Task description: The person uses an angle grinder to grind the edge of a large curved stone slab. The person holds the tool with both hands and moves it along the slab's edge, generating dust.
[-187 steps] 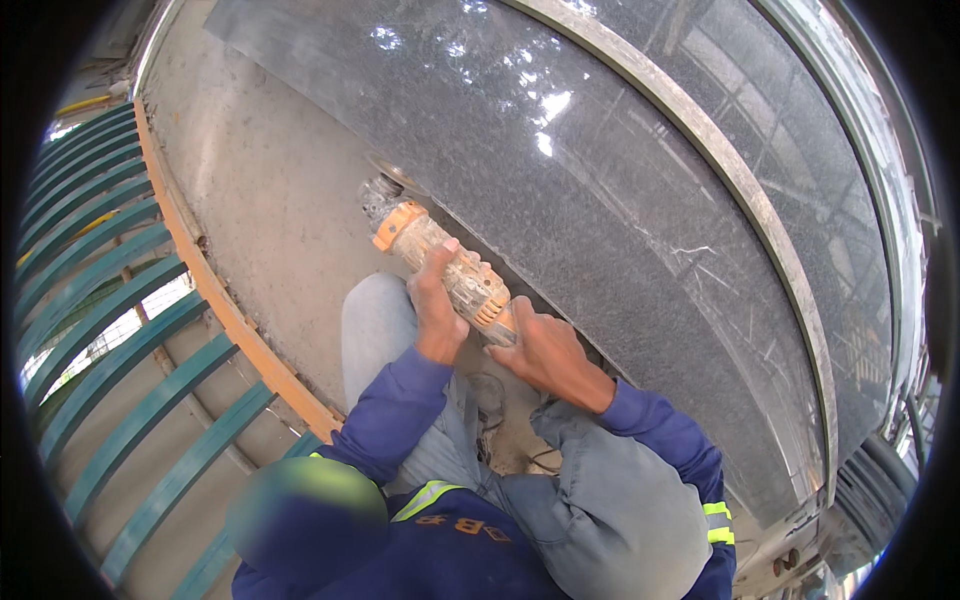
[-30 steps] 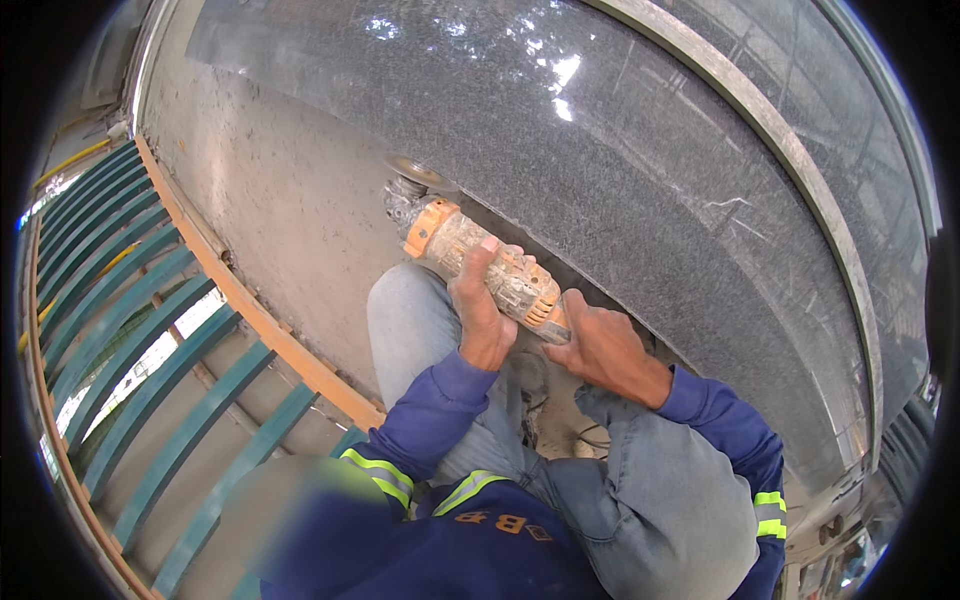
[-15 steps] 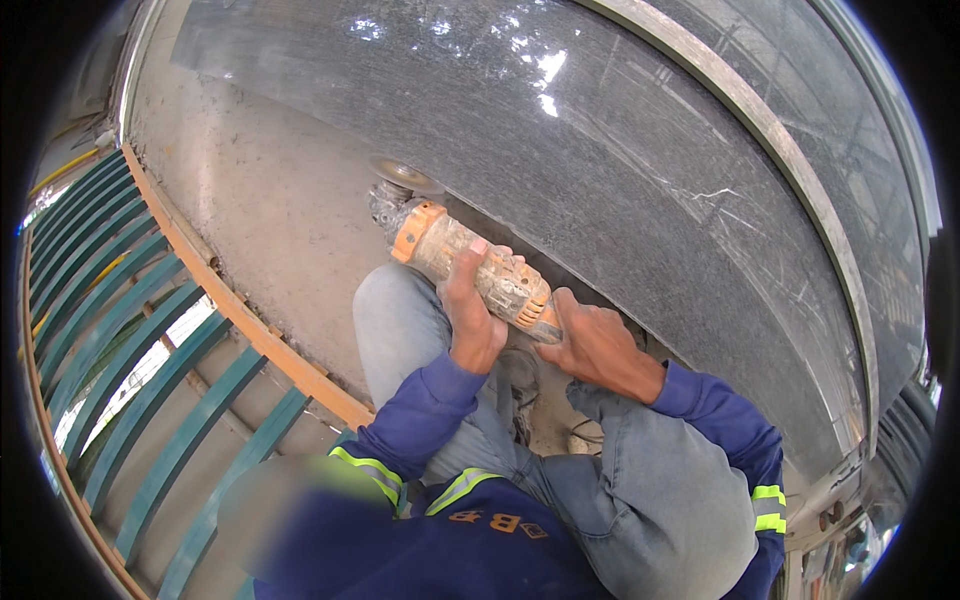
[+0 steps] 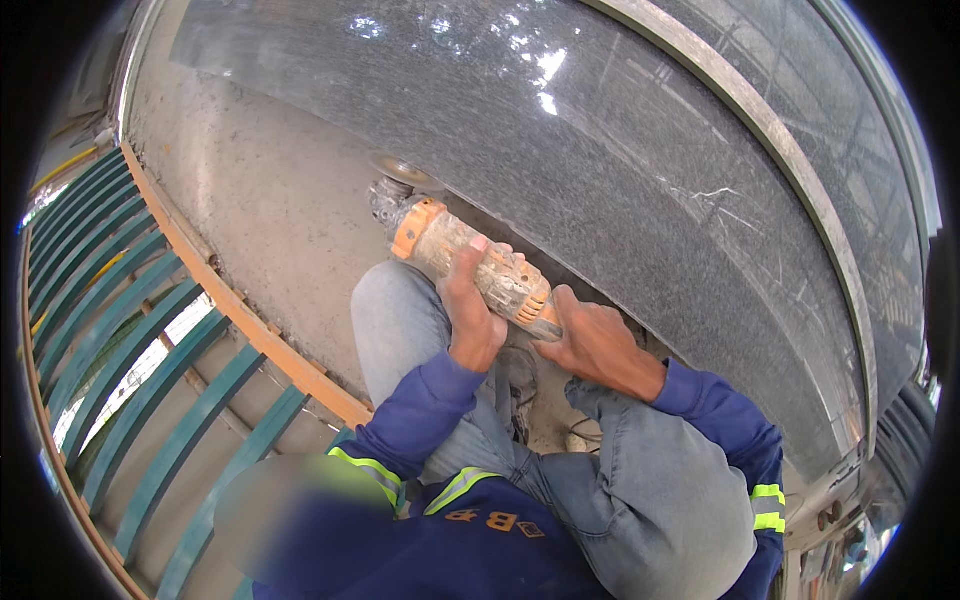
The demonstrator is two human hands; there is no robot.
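Note:
Both hands hold a dusty orange angle grinder (image 4: 492, 278) in front of my bent knees. My left hand (image 4: 472, 310) wraps around its body, thumb on top, fingertips showing on the far side. Farther back, my right hand (image 4: 597, 340) closes around the rear end of the grinder. At the tool's far left end, a round disc (image 4: 403, 170) looks blurred and sits right at the near edge of a dark grey polished stone slab (image 4: 600, 200). Whether the disc touches the slab I cannot tell. The underside of the grinder is hidden.
To the left runs a railing of green slats (image 4: 180, 420) with an orange-brown rail (image 4: 245, 300). A dusty concrete floor (image 4: 270, 170) lies between railing and slab. A pale metal strip (image 4: 770, 130) crosses the slab's far side. A cable (image 4: 585, 437) shows between my legs.
Almost nothing differs. Both hands keep the same grip, and the grinder and its disc stay at the slab's edge.

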